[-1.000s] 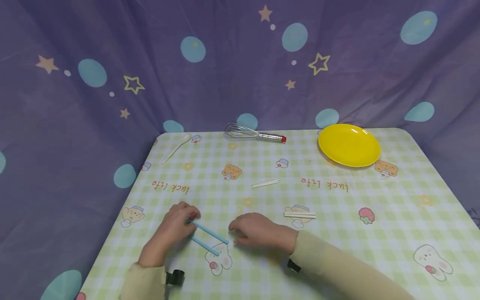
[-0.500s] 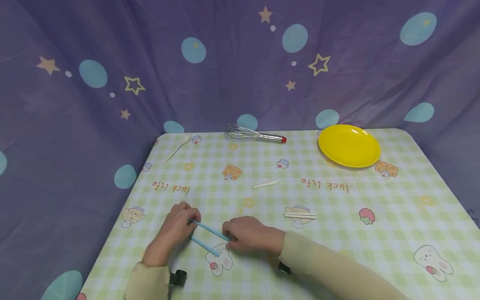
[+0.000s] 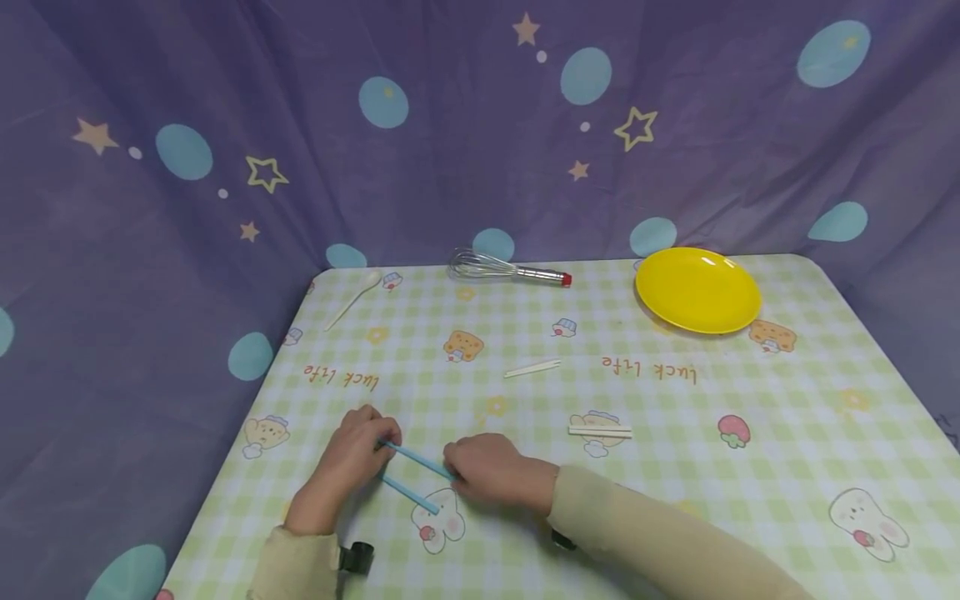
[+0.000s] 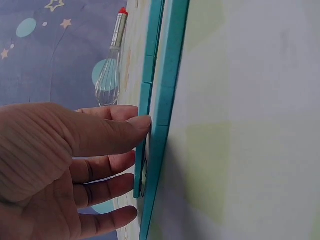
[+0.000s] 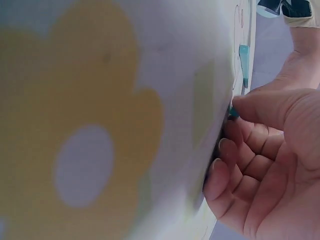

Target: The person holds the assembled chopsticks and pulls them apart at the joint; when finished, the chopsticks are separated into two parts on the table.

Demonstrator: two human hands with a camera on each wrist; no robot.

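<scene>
Two blue chopsticks lie side by side at the front left of the table in the head view. My left hand [image 3: 352, 450] pinches the left end of the farther chopstick [image 3: 420, 460] between thumb and fingers. At its other end, my right hand [image 3: 491, 468] pinches the tip, which the fingers mostly hide. The nearer chopstick [image 3: 408, 493] lies on the cloth, its left end behind the left hand. In the left wrist view, the thumb presses the held chopstick [image 4: 143, 100] close beside the other one [image 4: 167, 85]. In the right wrist view, a bit of blue tip [image 5: 234, 112] shows under the thumb.
A whisk [image 3: 510, 268] and a cream spoon [image 3: 354, 298] lie along the back, with a yellow plate [image 3: 697, 290] at the back right. Two short, slim white pieces, one mid-table [image 3: 532, 367] and one right of the right hand [image 3: 600, 431], lie on the checked cloth.
My right hand has moved left and taken hold of the right tip of the farther chopstick. My left hand has stayed nearly in place.
</scene>
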